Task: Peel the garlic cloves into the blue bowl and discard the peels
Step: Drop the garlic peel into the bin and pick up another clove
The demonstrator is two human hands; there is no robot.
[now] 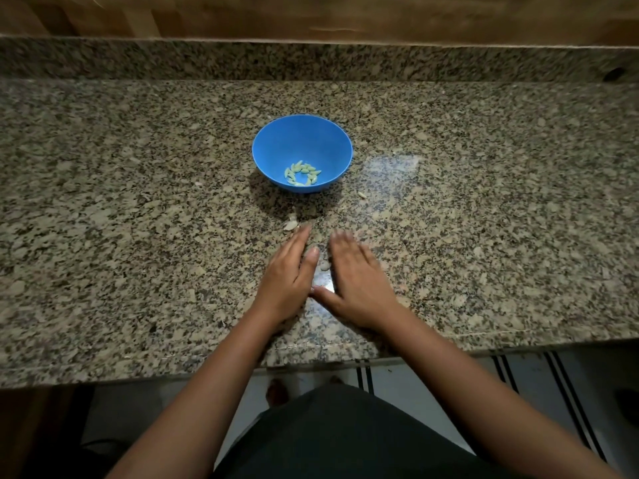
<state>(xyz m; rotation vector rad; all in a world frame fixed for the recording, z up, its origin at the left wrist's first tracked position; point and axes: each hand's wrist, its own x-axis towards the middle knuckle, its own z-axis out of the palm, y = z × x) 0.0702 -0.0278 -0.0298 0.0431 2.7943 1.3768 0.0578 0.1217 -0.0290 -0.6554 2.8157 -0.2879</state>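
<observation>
Head view shows left hand [288,271] and right hand [356,281] flat, fingers straight, on the counter [138,202]. Between them lie peels [324,266], probably light and papery; better sweep than pinch. Cloves [303,173] rest in blue bowl [332,136].

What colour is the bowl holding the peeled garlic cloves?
Blue; the bowl shows in the head view.

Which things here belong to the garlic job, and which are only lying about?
Job: blue bowl; peeled cloves in it; peel scraps on the counter; left hand and right hand, flat on the counter.
Lying about: granite counter; wooden wall.
</observation>
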